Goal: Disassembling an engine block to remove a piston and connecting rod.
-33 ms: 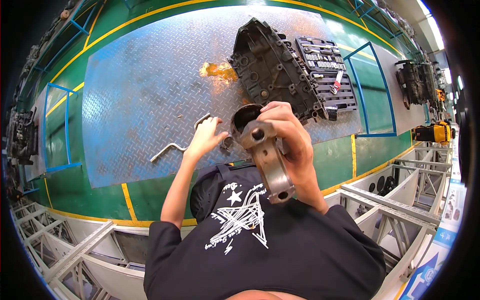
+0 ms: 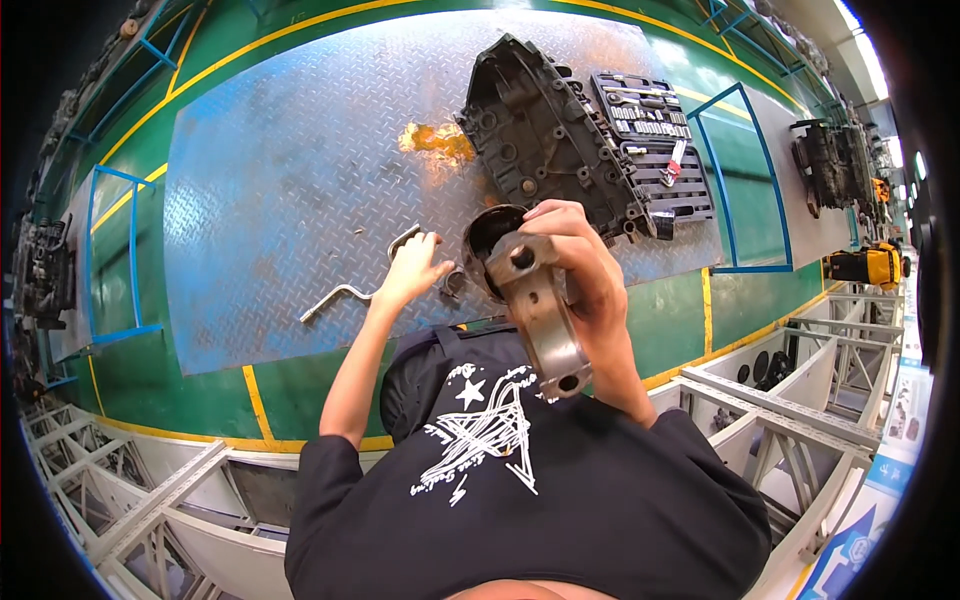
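My right hand (image 2: 585, 265) is closed round a piston with its connecting rod, held up above the plate's near edge. The rod's open half-round big end (image 2: 550, 325) faces up with a bolt hole at each end, and the dark piston (image 2: 488, 240) sits beyond it. My left hand (image 2: 413, 268) lies low over a bent metal crank handle (image 2: 345, 291), fingers touching it and thumb spread away; part of the handle is hidden beneath. Beside that thumb rests a small dark curved part (image 2: 453, 284).
A dark engine block (image 2: 530, 130) stands on the blue-grey tread plate (image 2: 290, 180). Right of it lies an open socket set case (image 2: 640, 105) with a red-held bundle of keys (image 2: 676, 165). Blue frames (image 2: 740, 180) flank the plate, and an orange patch (image 2: 436, 143) marks it.
The piston and connecting rod have tilted and shifted slightly in my right hand. My left hand and the crank handle keep nearly the same place.
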Demonstrator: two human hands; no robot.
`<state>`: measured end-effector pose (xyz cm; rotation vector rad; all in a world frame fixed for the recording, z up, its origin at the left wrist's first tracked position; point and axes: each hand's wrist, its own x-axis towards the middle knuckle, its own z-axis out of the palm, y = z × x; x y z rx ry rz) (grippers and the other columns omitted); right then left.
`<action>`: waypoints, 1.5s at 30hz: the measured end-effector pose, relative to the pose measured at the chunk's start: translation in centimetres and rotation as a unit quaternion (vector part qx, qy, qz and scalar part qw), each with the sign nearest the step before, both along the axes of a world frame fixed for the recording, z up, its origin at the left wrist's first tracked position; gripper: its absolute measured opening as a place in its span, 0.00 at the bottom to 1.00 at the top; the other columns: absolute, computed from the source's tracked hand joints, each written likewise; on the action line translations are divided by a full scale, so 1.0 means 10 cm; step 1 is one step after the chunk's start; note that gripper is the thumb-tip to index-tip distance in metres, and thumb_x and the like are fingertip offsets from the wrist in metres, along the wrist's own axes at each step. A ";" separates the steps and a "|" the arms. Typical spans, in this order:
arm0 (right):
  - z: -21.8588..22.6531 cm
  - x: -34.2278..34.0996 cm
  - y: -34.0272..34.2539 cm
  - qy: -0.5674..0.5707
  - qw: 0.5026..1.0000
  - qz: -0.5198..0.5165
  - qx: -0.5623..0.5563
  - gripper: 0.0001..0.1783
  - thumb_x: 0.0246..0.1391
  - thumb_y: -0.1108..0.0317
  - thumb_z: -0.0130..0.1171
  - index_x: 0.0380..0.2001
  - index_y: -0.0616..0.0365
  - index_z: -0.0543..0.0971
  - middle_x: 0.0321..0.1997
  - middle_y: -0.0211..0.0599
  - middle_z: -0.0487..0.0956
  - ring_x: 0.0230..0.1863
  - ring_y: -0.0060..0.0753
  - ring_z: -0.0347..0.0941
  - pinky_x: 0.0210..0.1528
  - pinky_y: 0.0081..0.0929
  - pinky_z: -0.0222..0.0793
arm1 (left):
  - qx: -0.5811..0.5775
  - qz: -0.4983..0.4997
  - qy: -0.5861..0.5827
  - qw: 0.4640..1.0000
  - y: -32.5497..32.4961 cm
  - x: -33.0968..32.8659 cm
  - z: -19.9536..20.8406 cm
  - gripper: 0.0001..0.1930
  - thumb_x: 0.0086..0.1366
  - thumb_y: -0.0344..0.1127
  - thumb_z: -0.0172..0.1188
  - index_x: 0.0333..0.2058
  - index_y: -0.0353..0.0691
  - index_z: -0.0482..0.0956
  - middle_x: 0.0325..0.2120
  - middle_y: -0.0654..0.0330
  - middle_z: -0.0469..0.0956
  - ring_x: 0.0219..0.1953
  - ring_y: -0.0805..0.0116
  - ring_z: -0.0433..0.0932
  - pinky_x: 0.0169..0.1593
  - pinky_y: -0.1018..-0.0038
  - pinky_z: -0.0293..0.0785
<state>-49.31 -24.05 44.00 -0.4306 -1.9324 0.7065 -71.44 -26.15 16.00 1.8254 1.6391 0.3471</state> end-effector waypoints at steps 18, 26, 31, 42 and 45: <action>-0.19 0.35 -0.14 0.058 0.980 -0.120 -0.145 0.26 0.38 0.76 0.70 0.46 0.63 0.76 0.44 0.45 0.76 0.45 0.42 0.73 0.48 0.32 0.68 | -0.001 0.114 0.050 0.992 -0.17 0.64 -1.82 0.27 0.58 0.33 0.66 0.54 0.33 0.67 0.43 0.43 0.72 0.44 0.46 0.79 0.42 0.56 0.79; -0.30 0.48 -0.14 0.106 0.970 -0.098 -0.193 0.27 0.55 0.66 0.69 0.53 0.65 0.69 0.44 0.44 0.75 0.49 0.46 0.75 0.58 0.54 0.70 | -0.257 0.308 -0.394 0.827 -0.05 0.41 -2.23 0.19 0.67 0.30 0.54 0.54 0.33 0.63 0.42 0.47 0.72 0.37 0.51 0.80 0.30 0.57 0.80; -0.32 0.46 -0.21 0.206 0.926 -0.080 -0.307 0.26 0.45 0.83 0.64 0.50 0.65 0.72 0.48 0.41 0.75 0.51 0.32 0.72 0.53 0.28 0.69 | -0.295 0.438 -0.593 0.608 0.01 0.23 -1.71 0.18 0.69 0.36 0.60 0.54 0.45 0.66 0.31 0.58 0.77 0.29 0.63 0.79 0.25 0.64 0.79; -0.46 0.46 -0.22 0.177 0.947 -0.103 -0.247 0.27 0.46 0.79 0.68 0.51 0.64 0.70 0.49 0.45 0.75 0.47 0.35 0.75 0.51 0.28 0.70 | -0.186 0.193 -0.704 0.658 -0.05 0.32 1.26 0.24 0.71 0.31 0.53 0.64 0.43 0.62 0.46 0.55 0.76 0.37 0.64 0.79 0.38 0.70 0.74; -0.47 0.42 -0.25 0.165 0.950 -0.108 -0.241 0.30 0.48 0.77 0.70 0.53 0.64 0.68 0.50 0.47 0.73 0.47 0.40 0.76 0.50 0.32 0.73 | -0.165 0.149 -0.756 0.615 -0.23 0.40 1.85 0.33 0.68 0.31 0.56 0.69 0.40 0.54 0.51 0.51 0.73 0.46 0.58 0.78 0.46 0.66 0.74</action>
